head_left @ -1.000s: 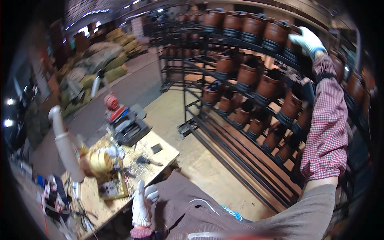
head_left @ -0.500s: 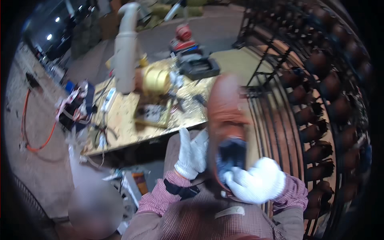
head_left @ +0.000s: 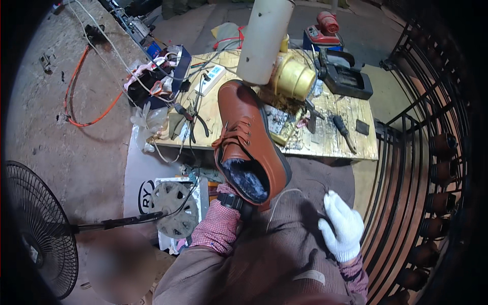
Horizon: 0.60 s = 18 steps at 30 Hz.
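Note:
A brown lace-up leather shoe (head_left: 272, 162) is held up over my lap, toe pointing away and laces tied, its dark inside showing whitish patches. My left arm, with a checked cuff and black wristband (head_left: 231, 201), reaches under the shoe; the left hand itself is hidden behind it, and the shoe rests on that hand. To the right, over my thigh, my right hand (head_left: 341, 226) in a white knitted glove is apart from the shoe. Its thumb stands away from the fingers, with nothing visible between them. A thin pale cord (head_left: 279, 199) curves across my lap beside the heel.
Beyond the shoe stands a low wooden table (head_left: 315, 140) with a yellow nozzle (head_left: 297, 79) under a pale pipe (head_left: 264, 46), a screwdriver (head_left: 344, 132) and a power strip (head_left: 209, 80). Shoe racks (head_left: 391, 198) line the right side. A fan (head_left: 40, 229) stands at left.
My right hand has left the shoe's opening and moved right, to the thigh. The shoe has shifted left and turned, toe leaning left. My left hand has gone behind it. The view has swung.

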Motion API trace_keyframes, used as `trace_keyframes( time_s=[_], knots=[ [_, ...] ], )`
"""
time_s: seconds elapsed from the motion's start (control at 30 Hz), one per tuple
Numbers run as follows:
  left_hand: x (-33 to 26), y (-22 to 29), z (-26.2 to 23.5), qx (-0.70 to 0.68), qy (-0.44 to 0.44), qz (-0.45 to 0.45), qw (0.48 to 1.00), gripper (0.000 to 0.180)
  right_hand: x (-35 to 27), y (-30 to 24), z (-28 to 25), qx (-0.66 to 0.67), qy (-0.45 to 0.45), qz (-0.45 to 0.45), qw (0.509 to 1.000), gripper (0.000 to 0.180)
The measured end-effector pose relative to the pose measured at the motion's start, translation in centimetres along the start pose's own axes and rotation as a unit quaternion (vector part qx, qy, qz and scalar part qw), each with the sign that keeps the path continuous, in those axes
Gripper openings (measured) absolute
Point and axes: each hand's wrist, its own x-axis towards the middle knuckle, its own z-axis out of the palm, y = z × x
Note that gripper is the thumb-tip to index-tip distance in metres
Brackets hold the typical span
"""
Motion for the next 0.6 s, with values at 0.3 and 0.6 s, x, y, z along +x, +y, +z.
trace_keyframes(
  time_s=[0.3,0.6],
  knots=[
    [4.3,1.4,4.3,0.063,-0.003,-0.006,0.998,0.073,-4.6,0.6,0.9,-0.005,-0.060,0.125,0.990,0.050],
    [-1.8,-2.5,3.1,0.110,0.027,0.030,0.993,0.070,-2.1,1.9,2.5,0.016,-0.082,0.049,0.995,0.048]
  ],
)
